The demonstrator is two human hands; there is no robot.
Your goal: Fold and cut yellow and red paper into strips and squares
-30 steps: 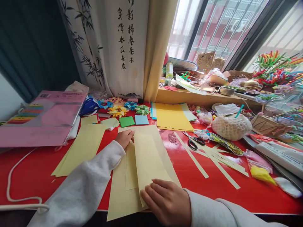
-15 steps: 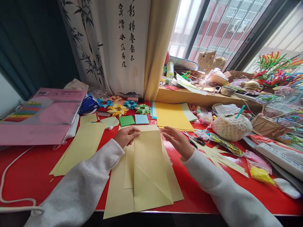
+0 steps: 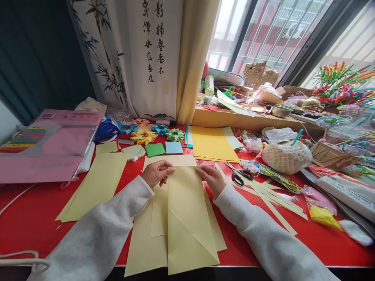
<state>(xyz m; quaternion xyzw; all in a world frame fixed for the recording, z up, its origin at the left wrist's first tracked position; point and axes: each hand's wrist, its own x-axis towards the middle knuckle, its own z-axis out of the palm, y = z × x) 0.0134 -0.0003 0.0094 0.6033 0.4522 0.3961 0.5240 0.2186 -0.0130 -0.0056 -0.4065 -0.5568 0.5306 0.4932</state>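
Observation:
A creased sheet of pale yellow paper (image 3: 190,218) is between my two hands, its top edge raised off the sheets below. My left hand (image 3: 158,172) pinches its top left corner between thumb and fingers. At the top right corner, my right hand (image 3: 212,177) pinches it too. Under it lie a larger pale yellow sheet (image 3: 143,249) and a smaller piece of the same paper (image 3: 158,218), both partly covered. The diagonal crease runs across the lower half of the held sheet.
Pale yellow sheets (image 3: 98,183) are stacked at left, near a pink folder (image 3: 58,144). Behind are green squares (image 3: 155,150), blue squares (image 3: 174,147), folded paper stars (image 3: 143,136) and yellow-orange sheets (image 3: 213,144). Scissors (image 3: 238,178) and paper strips (image 3: 275,199) lie right, by a netted fruit (image 3: 287,156).
My right hand, raised and open before, has come down and left onto the top right corner of the sheet. A paper strip now lies by the scissors. The held sheet has shifted slightly.

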